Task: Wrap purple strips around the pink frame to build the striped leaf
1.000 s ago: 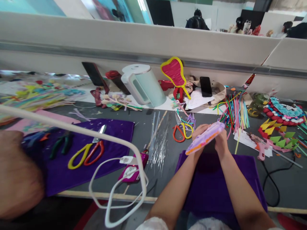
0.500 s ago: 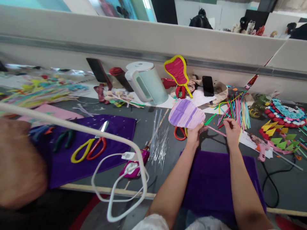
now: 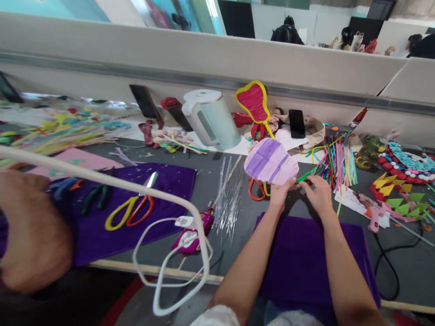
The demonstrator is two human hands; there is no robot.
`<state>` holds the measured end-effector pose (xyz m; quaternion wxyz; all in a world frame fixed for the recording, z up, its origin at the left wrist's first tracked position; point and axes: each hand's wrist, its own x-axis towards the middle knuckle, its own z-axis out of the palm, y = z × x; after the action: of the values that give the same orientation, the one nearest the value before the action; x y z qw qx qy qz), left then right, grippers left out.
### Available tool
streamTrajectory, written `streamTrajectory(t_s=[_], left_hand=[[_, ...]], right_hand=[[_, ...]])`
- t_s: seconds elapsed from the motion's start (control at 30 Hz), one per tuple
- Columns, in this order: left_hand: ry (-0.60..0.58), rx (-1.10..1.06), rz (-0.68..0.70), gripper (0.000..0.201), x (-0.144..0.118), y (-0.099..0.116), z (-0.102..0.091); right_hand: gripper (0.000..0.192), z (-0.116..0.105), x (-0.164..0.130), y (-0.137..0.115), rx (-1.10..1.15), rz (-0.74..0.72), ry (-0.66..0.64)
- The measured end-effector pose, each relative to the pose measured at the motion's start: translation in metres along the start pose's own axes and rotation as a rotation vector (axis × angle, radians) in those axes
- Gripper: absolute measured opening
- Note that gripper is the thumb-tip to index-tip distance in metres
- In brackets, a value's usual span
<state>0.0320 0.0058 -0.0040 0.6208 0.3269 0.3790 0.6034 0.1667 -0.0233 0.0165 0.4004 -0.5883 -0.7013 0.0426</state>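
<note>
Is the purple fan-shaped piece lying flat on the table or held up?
Held up: the left hand grips the purple fan-shaped piece at its lower edge, its face tilted toward the camera.

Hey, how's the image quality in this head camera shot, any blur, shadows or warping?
Head view: the hands, left hand and right hand, and the purple fan-shaped piece are fairly sharp; the big shape at the left edge is blurred; the partition rail bows from lens distortion; soft shadows lie under the hands; lighting is even.
</note>
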Motion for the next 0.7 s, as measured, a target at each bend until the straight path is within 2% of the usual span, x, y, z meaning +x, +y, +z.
streamTrajectory(t_s=[0.13, 0.23, 0.37, 0.47, 0.7], left_hand=[[-0.027, 0.015, -0.057, 0.049, 0.0, -0.006, 0.0], [-0.017, -0.027, -0.091, 0.05, 0.002, -0.008, -0.001], [0.021, -0.068, -0.113, 0.047, 0.004, -0.005, -0.003], [0.021, -0.051, -0.125, 0.044, 0.005, -0.002, -0.004], [-0.021, -0.033, -0.133, 0.048, 0.004, 0.0, -0.005]], right_hand=[[0.024, 0.01, -0.003, -0.005, 0.012, 0.072, 0.116], [0.023, 0.016, -0.005, -0.008, -0.032, 0.037, 0.166], [0.016, 0.017, -0.005, -0.009, -0.041, -0.104, 0.128], [0.019, 0.014, -0.005, -0.01, -0.016, -0.186, 0.08], [0.026, 0.008, -0.006, -0.008, -0.032, -0.237, 0.096]])
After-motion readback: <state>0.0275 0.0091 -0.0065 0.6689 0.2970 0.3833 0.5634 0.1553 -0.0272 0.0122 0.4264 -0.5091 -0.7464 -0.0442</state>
